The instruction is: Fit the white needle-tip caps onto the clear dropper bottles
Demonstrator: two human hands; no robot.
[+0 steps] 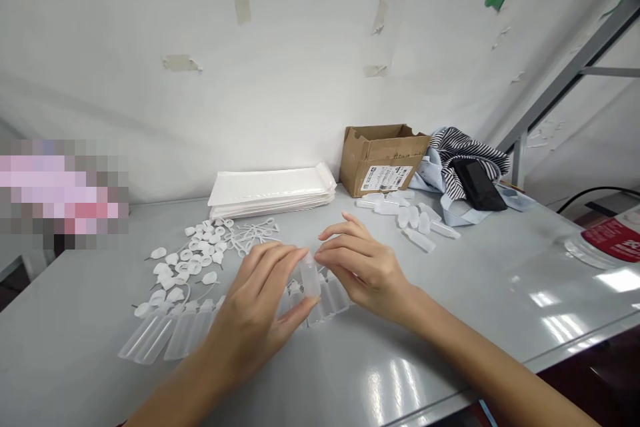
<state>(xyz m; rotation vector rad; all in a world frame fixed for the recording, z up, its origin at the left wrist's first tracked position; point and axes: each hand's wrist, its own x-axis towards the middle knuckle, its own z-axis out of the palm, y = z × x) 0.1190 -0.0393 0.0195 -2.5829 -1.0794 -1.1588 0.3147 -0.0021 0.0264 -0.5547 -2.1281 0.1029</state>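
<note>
Between the fingers and thumb of my left hand (263, 293) is a small translucent plastic bottle (310, 278), held roughly upright. My right hand (364, 263) has its index fingertip and thumb side at the bottle's top, the other fingers raised and curved; the exact contact is partly hidden. Beneath and behind my hands lies a row of similar bottles (330, 298), running left to more bottles (153, 335) with white tops. Just beyond them are a pile of small white caps (195, 257) and a bunch of white looped strips (253, 233).
Against the wall sit a stack of white padded envelopes (270, 190) and an open cardboard box (383, 157). More loose bottles (420, 220) lie before the box. Right of it are a striped cloth bag (463, 143) and a dark phone (479, 185). A clear container (610, 237) stands at right.
</note>
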